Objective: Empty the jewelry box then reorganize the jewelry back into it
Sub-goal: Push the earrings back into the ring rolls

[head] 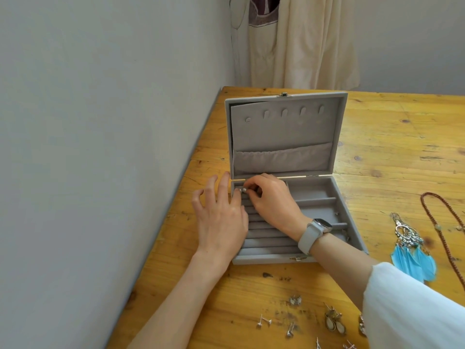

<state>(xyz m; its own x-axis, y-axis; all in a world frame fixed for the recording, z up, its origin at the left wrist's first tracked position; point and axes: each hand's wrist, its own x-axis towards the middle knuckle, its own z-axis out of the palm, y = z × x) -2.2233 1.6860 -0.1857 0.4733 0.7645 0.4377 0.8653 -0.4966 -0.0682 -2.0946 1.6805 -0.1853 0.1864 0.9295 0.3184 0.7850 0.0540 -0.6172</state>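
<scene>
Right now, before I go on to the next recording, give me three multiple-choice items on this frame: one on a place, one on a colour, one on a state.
1. Where do the feather earrings lie?
A. inside the box
B. on the table, right of the jewelry box
C. in the lid pocket

2. What colour are their feathers?
A. red
B. green
C. light blue

3. How does the box lid stand?
A. open, propped upright
C. latched shut
B. taken off, flat on the table

Key:
1 B: they rest on bare wood beyond the box's right wall.
2 C: the feathers are plainly light blue.
3 A: the lid's grey lining and pocket face the camera, while the right hand pinches a small silvery piece at the ring rolls in the box's back left corner and the left hand rests at the box's left edge.
</scene>
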